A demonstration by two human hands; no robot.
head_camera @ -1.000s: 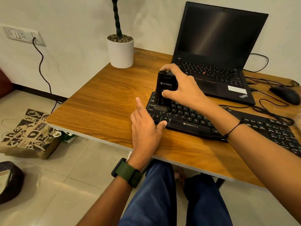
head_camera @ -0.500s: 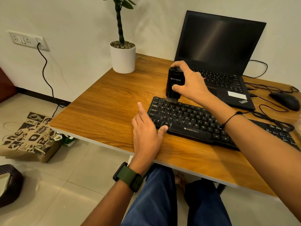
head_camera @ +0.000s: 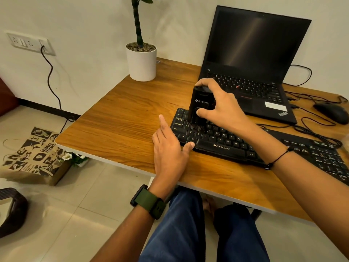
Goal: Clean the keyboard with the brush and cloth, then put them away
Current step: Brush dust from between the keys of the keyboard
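Observation:
A black keyboard (head_camera: 226, 144) lies along the front of the wooden table (head_camera: 122, 120). My right hand (head_camera: 221, 106) grips a black block-shaped brush (head_camera: 201, 104) upright, its bristles down on the keys at the keyboard's left end. My left hand (head_camera: 170, 148) rests flat on the table beside the keyboard's left end, fingers straight, thumb touching its front corner. No cloth is in view.
An open black laptop (head_camera: 251, 59) stands behind the keyboard. A black mouse (head_camera: 332, 110) and tangled cables lie at the right. A white plant pot (head_camera: 141, 61) stands at the back left. A paper bag (head_camera: 35, 156) sits on the floor left of the table.
The brush went from the left keys back to the keyboard's far edge, and now has come forward onto the left keys again. My left hand has stayed in place.

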